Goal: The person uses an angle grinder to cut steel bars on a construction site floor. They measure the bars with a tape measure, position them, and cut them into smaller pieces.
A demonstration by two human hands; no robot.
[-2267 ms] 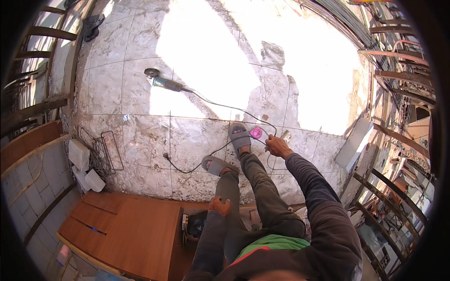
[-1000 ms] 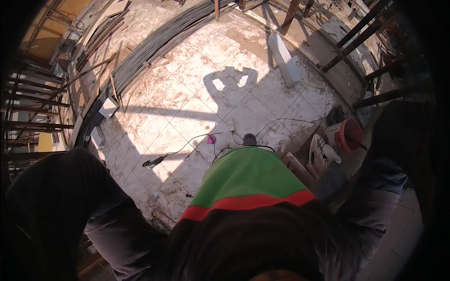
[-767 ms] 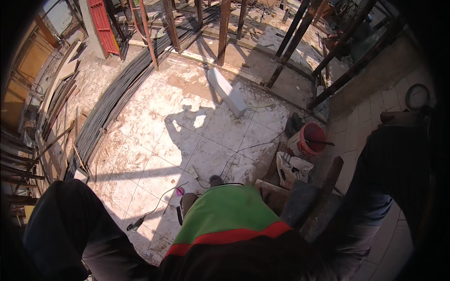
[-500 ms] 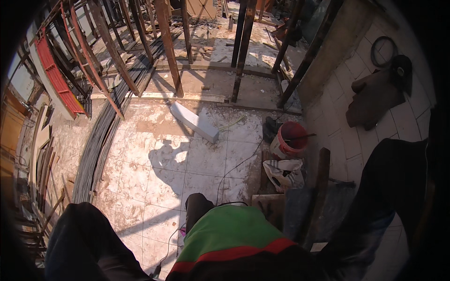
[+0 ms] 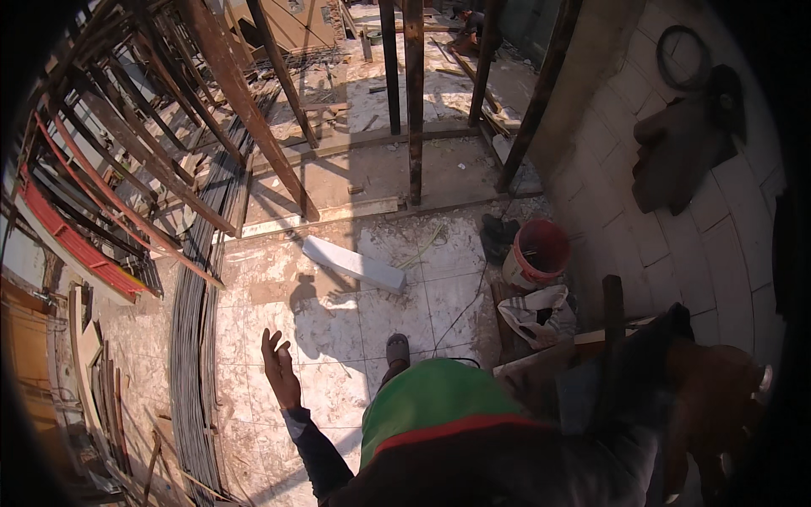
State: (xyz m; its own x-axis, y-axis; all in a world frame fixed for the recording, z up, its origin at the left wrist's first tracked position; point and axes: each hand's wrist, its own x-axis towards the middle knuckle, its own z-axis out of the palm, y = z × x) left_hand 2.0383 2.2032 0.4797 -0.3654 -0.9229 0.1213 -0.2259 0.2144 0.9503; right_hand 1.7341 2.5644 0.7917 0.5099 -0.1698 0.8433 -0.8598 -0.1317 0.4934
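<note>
Since half a second ago the view has swung further across the site, and the left hand (image 5: 281,370) has come into sight where only a dark sleeve showed before; the red bucket (image 5: 536,253) and the white bag (image 5: 538,311) now sit further right and lower in the frame. That left hand is raised in the air above the pale tiled floor (image 5: 338,321), fingers spread and released, holding nothing and touching nothing. Its dark sleeve runs down to the lower edge. The right hand (image 5: 718,406) shows only as a blurred brownish shape at the right rim, beside a dark cloth (image 5: 642,372); whether its fingers are clenched or loose cannot be told.

Nearest the left hand lies the floor itself, with the hand's shadow on the tiles just above it. A grey shoe (image 5: 397,348) stands on the tiles right of the hand, above the green and red front of the person's garment (image 5: 431,406). A thin black cable (image 5: 460,313) runs across the tiles from the shoe toward the bucket. A long pale block (image 5: 353,264) lies flat on the floor well above the hand. A bundle of steel rods (image 5: 193,338) runs along the floor left of the hand, and rusty props (image 5: 413,101) stand upright beyond.
</note>
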